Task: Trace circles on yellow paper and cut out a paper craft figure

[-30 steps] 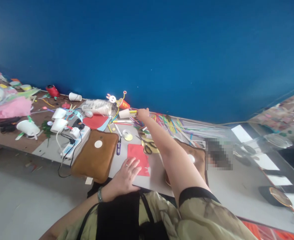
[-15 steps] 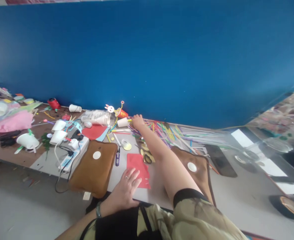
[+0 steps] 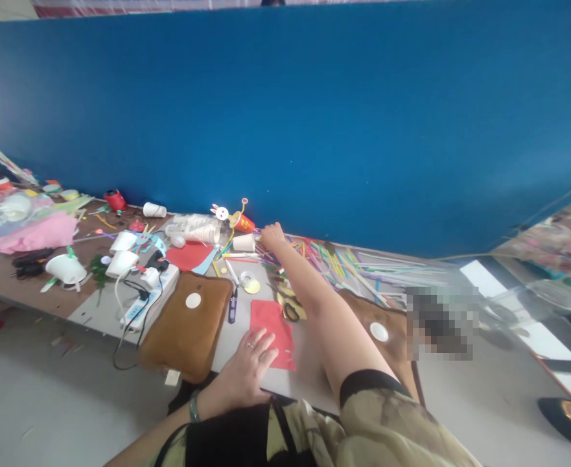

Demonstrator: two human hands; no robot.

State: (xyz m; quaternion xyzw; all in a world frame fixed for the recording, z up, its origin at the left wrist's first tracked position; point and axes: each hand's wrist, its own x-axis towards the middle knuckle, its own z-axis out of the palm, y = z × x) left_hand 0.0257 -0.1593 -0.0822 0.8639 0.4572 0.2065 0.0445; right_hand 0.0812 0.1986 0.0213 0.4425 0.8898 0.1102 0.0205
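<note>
- Along the far edge of the table (image 3: 489,402), my right hand (image 3: 272,237) reaches out palm down, fingers bent together; whether they grip anything, I cannot tell.
- My right arm (image 3: 321,308) stretches nearly straight from the near edge, slanting up and leftward past the scissors (image 3: 291,311).
- At the near edge, my left hand (image 3: 247,371) lies palm down, its fingers released and slightly spread, the wrist bent by the table's rim.
- The red paper (image 3: 273,324) lies flat near the middle of the near edge, its lower left part under my left fingertips.
- Just left of my right fingers, the white cup (image 3: 244,243) lies on its side; the straws (image 3: 336,259) spread rightward from that hand along the far edge.
- Between the brown cushion (image 3: 183,337) and the red paper, the purple cutter (image 3: 233,308) points away from me.
</note>
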